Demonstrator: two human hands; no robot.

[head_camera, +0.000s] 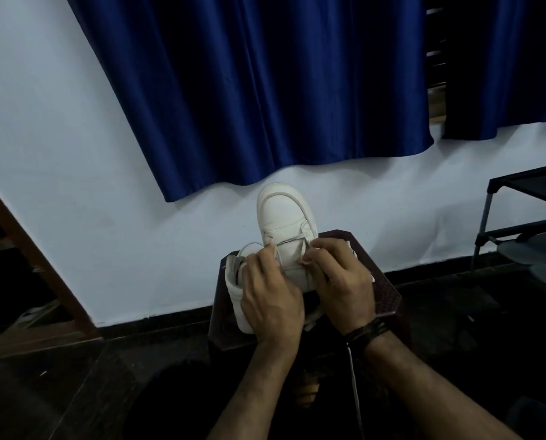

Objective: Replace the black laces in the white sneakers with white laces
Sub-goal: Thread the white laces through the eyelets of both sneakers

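A white sneaker (283, 217) stands tilted on a dark stool (389, 296), toe pointing away from me toward the wall. A white lace (292, 239) crosses its lowest eyelets. My left hand (270, 293) pinches the lace at the sneaker's left eyelet row. My right hand (341, 281) pinches the lace at the right eyelet row. A second white sneaker (235, 287) lies on the stool to the left, partly hidden under my left hand. One lace end (356, 392) hangs down below my right wrist. No black laces are visible.
A blue curtain (265, 90) hangs on the white wall behind the stool. A dark metal rack (519, 223) stands at the right. A wooden frame (20, 246) runs along the left. The floor is dark.
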